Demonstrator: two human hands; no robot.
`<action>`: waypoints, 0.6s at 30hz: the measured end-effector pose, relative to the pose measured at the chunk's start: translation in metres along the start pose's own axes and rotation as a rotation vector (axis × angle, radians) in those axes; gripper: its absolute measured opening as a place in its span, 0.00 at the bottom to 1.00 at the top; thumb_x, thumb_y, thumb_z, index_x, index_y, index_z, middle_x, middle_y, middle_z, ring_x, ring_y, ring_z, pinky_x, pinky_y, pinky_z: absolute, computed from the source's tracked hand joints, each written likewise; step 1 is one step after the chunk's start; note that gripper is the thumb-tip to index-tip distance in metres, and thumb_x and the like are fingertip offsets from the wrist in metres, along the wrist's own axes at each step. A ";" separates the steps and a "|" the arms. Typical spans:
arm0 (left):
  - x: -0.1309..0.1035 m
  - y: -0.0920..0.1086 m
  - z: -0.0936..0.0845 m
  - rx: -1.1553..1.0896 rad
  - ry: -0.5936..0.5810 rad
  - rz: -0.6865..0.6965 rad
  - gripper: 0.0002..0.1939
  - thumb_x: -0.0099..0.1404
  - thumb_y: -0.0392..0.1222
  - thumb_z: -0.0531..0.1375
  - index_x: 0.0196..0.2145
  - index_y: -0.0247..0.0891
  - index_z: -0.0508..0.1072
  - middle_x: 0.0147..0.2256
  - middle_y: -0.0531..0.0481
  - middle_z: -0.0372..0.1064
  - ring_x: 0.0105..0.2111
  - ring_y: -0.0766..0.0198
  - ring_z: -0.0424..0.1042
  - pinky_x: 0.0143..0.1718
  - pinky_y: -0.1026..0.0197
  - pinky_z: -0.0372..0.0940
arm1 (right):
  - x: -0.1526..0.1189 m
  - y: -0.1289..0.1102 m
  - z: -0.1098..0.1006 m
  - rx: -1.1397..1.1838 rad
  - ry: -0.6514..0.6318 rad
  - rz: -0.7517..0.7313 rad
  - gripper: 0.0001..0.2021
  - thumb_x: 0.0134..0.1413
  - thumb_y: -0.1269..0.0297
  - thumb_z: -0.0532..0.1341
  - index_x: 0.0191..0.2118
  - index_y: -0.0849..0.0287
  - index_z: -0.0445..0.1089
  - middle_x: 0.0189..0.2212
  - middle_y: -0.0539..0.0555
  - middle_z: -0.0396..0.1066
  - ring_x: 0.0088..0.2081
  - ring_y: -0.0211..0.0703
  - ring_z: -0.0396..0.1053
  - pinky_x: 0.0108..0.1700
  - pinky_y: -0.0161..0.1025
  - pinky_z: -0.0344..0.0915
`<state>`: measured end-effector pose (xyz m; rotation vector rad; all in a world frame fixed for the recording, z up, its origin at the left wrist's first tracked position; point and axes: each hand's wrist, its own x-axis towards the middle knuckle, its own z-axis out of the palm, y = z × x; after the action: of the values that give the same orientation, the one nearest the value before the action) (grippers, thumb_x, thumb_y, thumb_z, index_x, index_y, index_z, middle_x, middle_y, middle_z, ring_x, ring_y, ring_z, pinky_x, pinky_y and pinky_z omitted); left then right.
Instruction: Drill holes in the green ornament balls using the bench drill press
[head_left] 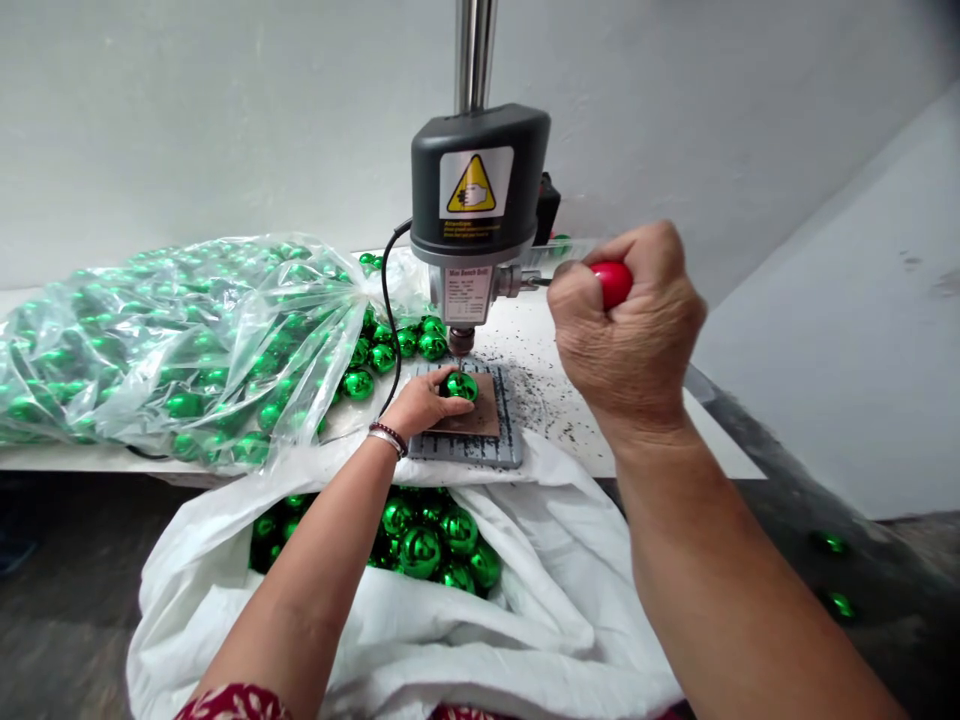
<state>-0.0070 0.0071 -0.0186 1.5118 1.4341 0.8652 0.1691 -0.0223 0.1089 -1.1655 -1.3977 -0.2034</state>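
A mini bench drill stands on the white table, its chuck pointing down. Below the chuck, my left hand grips a shiny green ball between thumb and fingers. The ball rests on a brown board laid over the drill's grey base plate. The bit's tip is at the top of the ball; whether it has entered I cannot tell. My right hand is closed around the red knob of the drill's lever, at the right of the machine.
A clear plastic bag full of green balls lies at the left, with several loose balls beside it. In front hangs an open white sack with more balls inside. Dark shavings litter the table. A black cable runs beside the drill.
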 end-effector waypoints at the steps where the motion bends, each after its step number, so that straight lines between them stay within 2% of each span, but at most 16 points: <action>1: 0.001 -0.002 0.000 -0.006 -0.001 0.007 0.33 0.43 0.42 0.72 0.50 0.38 0.77 0.36 0.49 0.77 0.38 0.57 0.72 0.46 0.59 0.65 | -0.001 0.000 0.000 0.001 0.002 0.000 0.08 0.52 0.59 0.53 0.29 0.56 0.56 0.22 0.47 0.58 0.25 0.32 0.53 0.31 0.34 0.58; 4: 0.003 -0.008 0.002 -0.015 0.009 0.014 0.33 0.44 0.43 0.72 0.50 0.39 0.76 0.38 0.48 0.77 0.40 0.56 0.72 0.46 0.59 0.65 | -0.006 0.001 0.001 0.012 0.008 0.007 0.08 0.52 0.59 0.53 0.29 0.56 0.55 0.21 0.47 0.57 0.24 0.32 0.53 0.30 0.34 0.58; 8: 0.004 -0.013 0.002 0.011 -0.001 -0.013 0.38 0.46 0.46 0.71 0.56 0.40 0.72 0.42 0.47 0.76 0.42 0.56 0.72 0.48 0.58 0.65 | -0.011 0.002 0.002 0.033 0.022 0.008 0.07 0.52 0.59 0.54 0.29 0.56 0.56 0.21 0.47 0.57 0.23 0.32 0.55 0.29 0.35 0.58; 18: -0.003 -0.007 0.000 0.011 -0.021 -0.035 0.38 0.47 0.46 0.71 0.57 0.41 0.70 0.44 0.49 0.76 0.44 0.57 0.72 0.49 0.59 0.64 | -0.040 0.016 0.013 0.087 0.130 -0.037 0.08 0.54 0.58 0.55 0.31 0.56 0.59 0.23 0.49 0.64 0.23 0.33 0.61 0.28 0.34 0.60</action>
<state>-0.0096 0.0041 -0.0247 1.4950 1.4482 0.8198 0.1615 -0.0255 0.0645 -1.0369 -1.3024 -0.2380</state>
